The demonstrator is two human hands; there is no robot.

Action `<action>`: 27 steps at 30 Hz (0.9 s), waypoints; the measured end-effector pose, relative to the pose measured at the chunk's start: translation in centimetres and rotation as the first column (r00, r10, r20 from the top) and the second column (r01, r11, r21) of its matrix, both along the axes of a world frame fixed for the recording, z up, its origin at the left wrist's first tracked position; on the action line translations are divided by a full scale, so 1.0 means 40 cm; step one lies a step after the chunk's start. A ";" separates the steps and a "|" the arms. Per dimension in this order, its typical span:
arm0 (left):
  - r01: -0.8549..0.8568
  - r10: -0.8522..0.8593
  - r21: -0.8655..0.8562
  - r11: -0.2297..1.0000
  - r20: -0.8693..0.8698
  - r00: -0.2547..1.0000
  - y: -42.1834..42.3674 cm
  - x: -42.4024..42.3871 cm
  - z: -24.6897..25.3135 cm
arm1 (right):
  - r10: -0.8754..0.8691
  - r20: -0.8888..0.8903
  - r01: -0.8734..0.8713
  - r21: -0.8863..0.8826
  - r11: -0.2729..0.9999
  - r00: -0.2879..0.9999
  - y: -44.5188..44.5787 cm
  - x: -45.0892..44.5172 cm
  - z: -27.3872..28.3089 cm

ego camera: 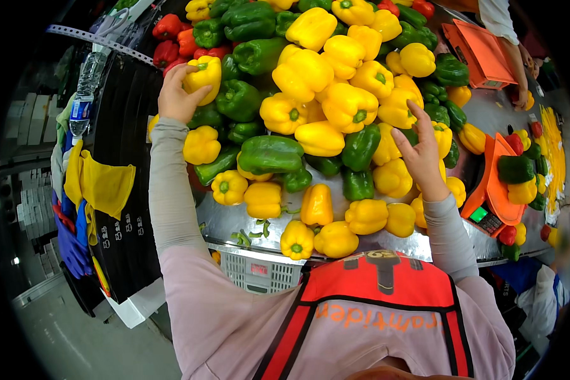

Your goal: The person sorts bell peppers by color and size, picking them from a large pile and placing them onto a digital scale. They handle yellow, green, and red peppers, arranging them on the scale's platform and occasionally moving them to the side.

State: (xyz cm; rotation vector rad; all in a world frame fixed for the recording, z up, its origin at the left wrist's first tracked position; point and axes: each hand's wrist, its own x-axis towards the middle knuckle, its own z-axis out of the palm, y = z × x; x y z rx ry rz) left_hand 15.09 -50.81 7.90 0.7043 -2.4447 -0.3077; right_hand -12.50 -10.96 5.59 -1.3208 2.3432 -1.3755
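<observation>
My left hand [176, 95] reaches to the left side of a heap of bell peppers. Its thumb and fingers grip a yellow bell pepper [208, 76], beside green bell peppers [239, 100] and below red bell peppers [167, 27]. Over the heap's right side, my right hand [423, 149] has its thumb and fingers spread with nothing between them. Close by it are yellow bell peppers [392, 177], partly covered by the hand and wrist. Between the hands, large yellow peppers [303, 76] lie on top of green ones. Several peppers [316, 205] rest near the table's front edge.
A metal table [411, 243] carries the heap. At right stand an orange scale [489, 190] with mixed peppers and another orange scale [479, 54], near another person's arm [514, 61]. Black boxes [123, 156], yellow gloves [107, 183] and a plastic bottle [81, 107] are at left. Below sits a crate [261, 271].
</observation>
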 end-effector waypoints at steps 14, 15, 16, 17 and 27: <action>0.688 -0.576 0.413 0.596 -0.377 0.725 0.463 -0.149 0.123 | 0.563 0.591 -0.272 -0.511 0.815 0.578 -0.113 0.152 0.114; 0.644 -0.471 0.551 0.531 -0.440 0.765 0.433 -0.160 0.109 | 0.530 0.662 -0.179 -0.524 0.833 0.531 -0.095 0.136 0.113; 0.606 -0.292 0.575 0.550 -0.547 0.784 0.379 -0.182 0.078 | 0.477 0.670 -0.116 -0.508 0.853 0.569 -0.079 0.108 0.101; 0.390 -0.183 0.577 0.717 -0.384 0.905 0.293 -0.191 0.071 | 0.373 0.646 -0.026 -0.479 0.877 0.666 -0.066 0.074 0.102; -0.235 -0.039 0.731 0.641 0.337 0.941 -0.112 -0.150 -0.178 | -0.354 -0.079 0.359 0.051 0.932 0.932 0.083 -0.352 -0.054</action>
